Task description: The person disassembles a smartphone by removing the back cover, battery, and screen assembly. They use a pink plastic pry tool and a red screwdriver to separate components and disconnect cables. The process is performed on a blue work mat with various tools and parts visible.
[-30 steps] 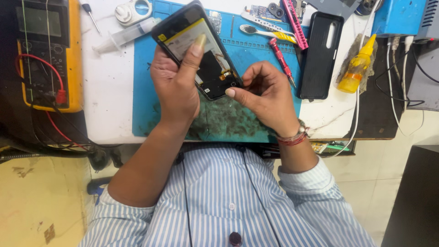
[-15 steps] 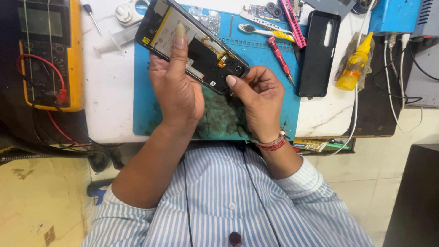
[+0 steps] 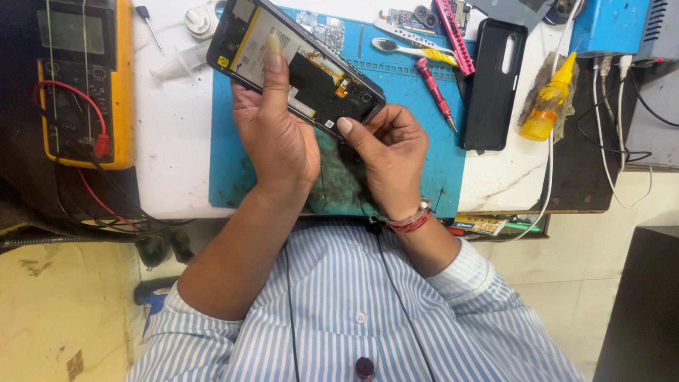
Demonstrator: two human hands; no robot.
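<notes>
Both hands are on the opened phone [image 3: 297,67], held tilted above the blue mat [image 3: 417,134] on the desk [image 3: 173,141]. Left hand [image 3: 279,138] is wrapped around it from below with the thumb pressed flat on the battery. Right hand [image 3: 385,152] pinches the near corner (fingers curled, mostly tucked behind). The phone's far end is cut off by the frame edge, and the tiny parts inside are hard to make out.

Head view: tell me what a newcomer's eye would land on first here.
First, the opened phone with its insides bared, held over the blue work mat at top centre: the left hand grips it with a finger laid across it, while the right hand pinches its lower end. Next, the yellow multimeter with red leads at far left, and the yellow squeeze bottle beside a black phone back cover at right.
</notes>
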